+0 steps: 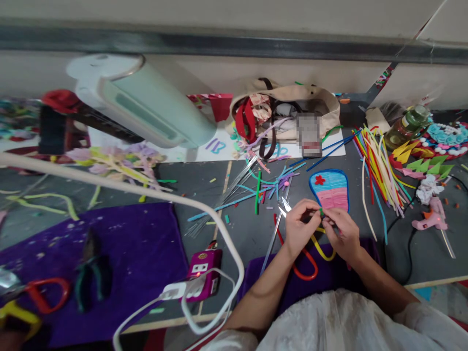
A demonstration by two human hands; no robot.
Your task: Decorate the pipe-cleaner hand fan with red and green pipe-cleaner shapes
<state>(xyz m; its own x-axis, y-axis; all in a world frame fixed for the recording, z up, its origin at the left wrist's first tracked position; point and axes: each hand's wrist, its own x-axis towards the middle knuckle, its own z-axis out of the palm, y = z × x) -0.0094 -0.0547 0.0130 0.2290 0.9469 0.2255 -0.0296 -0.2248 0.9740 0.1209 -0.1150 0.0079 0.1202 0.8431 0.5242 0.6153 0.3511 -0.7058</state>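
Note:
My left hand (300,224) and my right hand (342,233) meet above the table edge. Their fingertips pinch a small green piece (321,211), perhaps of pipe cleaner; the fingers hide much of it. Under the hands lie scissors with a red handle loop (306,273) and a yellow one, their blades (284,207) jutting out left of my left hand. Just beyond my fingers rests a flat blue-and-pink craft piece (333,195) with a dark blue border and a red flower. A green pipe cleaner (258,192) is among loose offcuts to the left.
Right of me are a bundle of coloured pipe cleaners (387,175), a pink glue gun (431,215) and a green glass jar (407,127). A beige bag (331,107) stands behind. On the left are a purple power strip (204,273), a white cable, pliers (89,273) and purple cloth (146,234).

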